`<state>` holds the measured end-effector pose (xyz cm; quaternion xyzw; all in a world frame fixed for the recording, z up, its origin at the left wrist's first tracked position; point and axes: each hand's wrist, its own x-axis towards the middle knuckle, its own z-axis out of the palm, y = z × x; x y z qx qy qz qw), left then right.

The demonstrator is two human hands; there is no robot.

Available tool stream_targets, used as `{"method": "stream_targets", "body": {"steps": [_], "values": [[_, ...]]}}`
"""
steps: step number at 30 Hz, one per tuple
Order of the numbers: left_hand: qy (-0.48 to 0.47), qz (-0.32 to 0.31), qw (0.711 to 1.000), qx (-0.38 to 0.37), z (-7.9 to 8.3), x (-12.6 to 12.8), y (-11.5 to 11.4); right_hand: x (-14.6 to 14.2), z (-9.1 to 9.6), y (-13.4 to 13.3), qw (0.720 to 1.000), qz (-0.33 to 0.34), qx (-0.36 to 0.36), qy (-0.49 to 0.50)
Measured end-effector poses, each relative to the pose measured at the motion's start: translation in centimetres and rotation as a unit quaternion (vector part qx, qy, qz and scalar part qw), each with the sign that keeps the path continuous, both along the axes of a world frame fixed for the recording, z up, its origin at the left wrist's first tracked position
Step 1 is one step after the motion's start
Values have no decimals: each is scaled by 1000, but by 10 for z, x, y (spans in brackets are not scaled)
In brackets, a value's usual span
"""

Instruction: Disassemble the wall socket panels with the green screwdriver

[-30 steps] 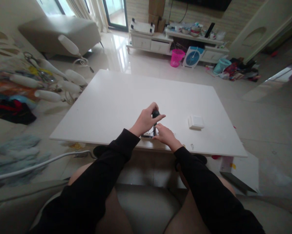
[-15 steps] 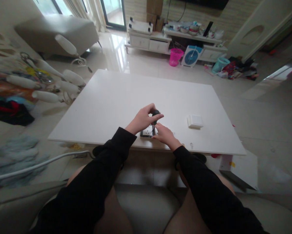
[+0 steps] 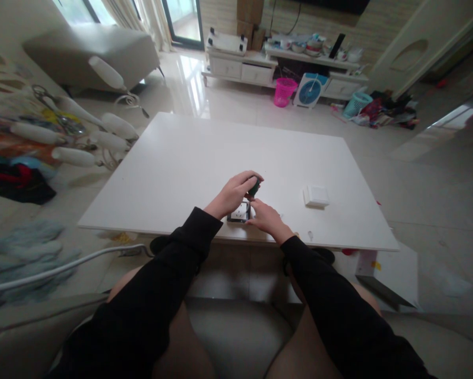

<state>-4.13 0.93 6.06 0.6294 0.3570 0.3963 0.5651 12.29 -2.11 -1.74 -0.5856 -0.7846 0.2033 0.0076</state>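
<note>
My left hand (image 3: 236, 192) is wrapped round the dark handle of a screwdriver (image 3: 254, 186), held upright above the right side of a wall socket (image 3: 239, 211). The socket has a white face with slots and a dark frame, and lies near the table's front edge. My right hand (image 3: 267, 217) is closed at the socket's right edge, its thumb and fingertips around the low end of the screwdriver. The screwdriver's tip is hidden by those fingers.
A white square box or stack of plates (image 3: 316, 196) sits to the right on the white table (image 3: 205, 152). A small clear piece (image 3: 310, 235) lies near the front edge. Beyond stand a pink basket (image 3: 285, 92) and a blue fan (image 3: 310, 91).
My left hand's fingers have closed over the top of the screwdriver handle, where the thumb stuck out before. My right hand and the socket stay in place.
</note>
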Motion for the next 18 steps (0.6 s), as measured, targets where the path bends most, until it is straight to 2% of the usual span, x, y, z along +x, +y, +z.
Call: {"method": "stream_targets", "body": {"steps": [4,10,18], "values": [[22,15,999,37,-7,1,4,-1,2,-1,1000,-7,-3,-10],[29,116,992,46,-16,3,5,-1,0,-1,1000,-3,1,-1],[-14,49,999,-3,-6,3,1,-1,-3,0,1000,-2,7,-3]]}}
